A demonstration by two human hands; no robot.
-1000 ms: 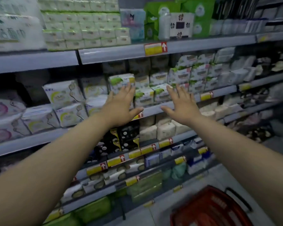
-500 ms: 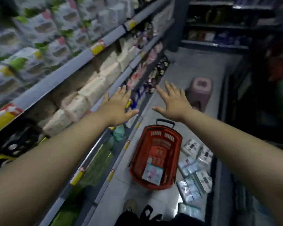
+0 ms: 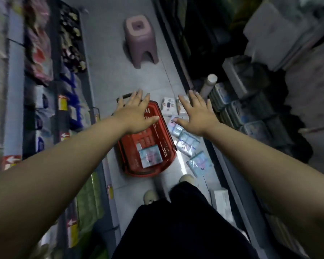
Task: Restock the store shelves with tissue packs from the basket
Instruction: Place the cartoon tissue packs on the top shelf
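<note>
A red basket (image 3: 169, 152) stands on the aisle floor below me, with one pale blue tissue pack (image 3: 150, 155) lying in it. Several more tissue packs (image 3: 187, 143) lie on the floor just right of the basket. My left hand (image 3: 137, 114) hovers flat above the basket's far end, fingers spread, holding nothing. Level with it, my right hand (image 3: 196, 114) is spread above the loose packs and also holds nothing. The shelves (image 3: 13, 90) with stocked goods run along the left edge.
A pink plastic stool (image 3: 139, 41) stands in the aisle beyond the basket. Stacked boxed goods (image 3: 238, 107) and a white tube (image 3: 208, 85) line the right side. My dark trousers and pale shoes (image 3: 150, 196) are at the bottom, close to the basket.
My view has swung from the shelf face down to the floor. Both hands stay spread and empty, and they now hang over the basket and the loose packs.
</note>
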